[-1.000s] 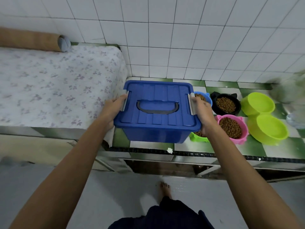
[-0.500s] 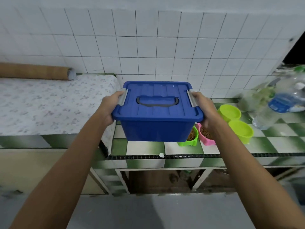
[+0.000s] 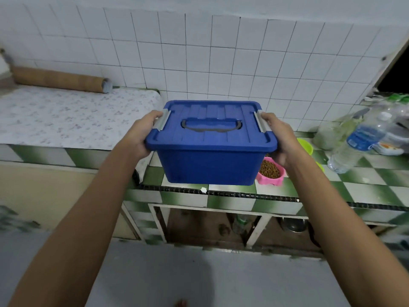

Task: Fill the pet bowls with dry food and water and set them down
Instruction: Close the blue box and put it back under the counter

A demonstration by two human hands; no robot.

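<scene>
A brown rolled mat (image 3: 58, 79) lay along the back edge of the desk (image 3: 374, 185), against the white tiled wall (image 3: 199, 52). A floral cloth (image 3: 73, 116) covered the desk's left part. A metal bowl (image 3: 293, 224) sat in the open compartment below the desk's front edge.

White-tiled kitchen corner, dim light

White tile wall (image 3: 199, 52) backs a green-and-white checked surface (image 3: 365, 185); floral cloth (image 3: 66, 116) and rolled mat (image 3: 57, 79) lie at left.
</scene>
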